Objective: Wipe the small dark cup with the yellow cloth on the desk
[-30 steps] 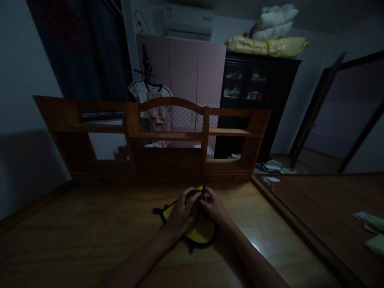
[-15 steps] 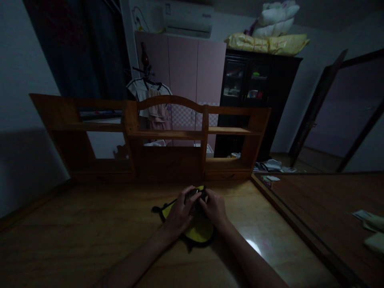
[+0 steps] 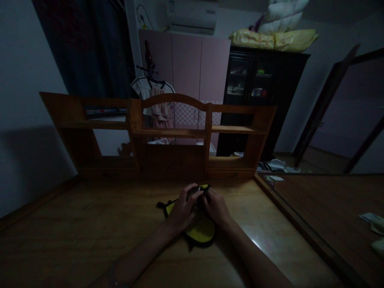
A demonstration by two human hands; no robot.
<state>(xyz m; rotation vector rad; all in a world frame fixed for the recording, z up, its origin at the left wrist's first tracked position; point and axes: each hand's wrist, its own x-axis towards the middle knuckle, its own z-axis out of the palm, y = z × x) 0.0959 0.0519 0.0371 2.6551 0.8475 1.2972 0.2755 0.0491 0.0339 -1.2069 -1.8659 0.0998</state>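
A flat yellow cloth item with black edging (image 3: 201, 232) lies on the wooden bed platform (image 3: 105, 236), with dark strap-like ends at its left and lower edge. Over its upper part, the fingers of my left hand (image 3: 181, 210) are curled round a dark section where a small bright glint shows. Close on the right, my right hand (image 3: 217, 206) pinches the black edge near the top of the item. The two hands' fingertips almost meet. Just what lies between them is hidden by the fingers and the dim light.
Beyond the hands stands a wooden headboard with shelves (image 3: 171, 134). A raised wooden rail (image 3: 288, 212) runs along the right, with a brown surface (image 3: 324, 200) past it holding papers or cloths (image 3: 375, 222). Behind are a pink wardrobe (image 3: 186, 68) and a dark cabinet (image 3: 267, 88).
The camera has turned slightly left, so the room sits further right in view. Both hands keep their hold on the yellow item, with only small finger movement.
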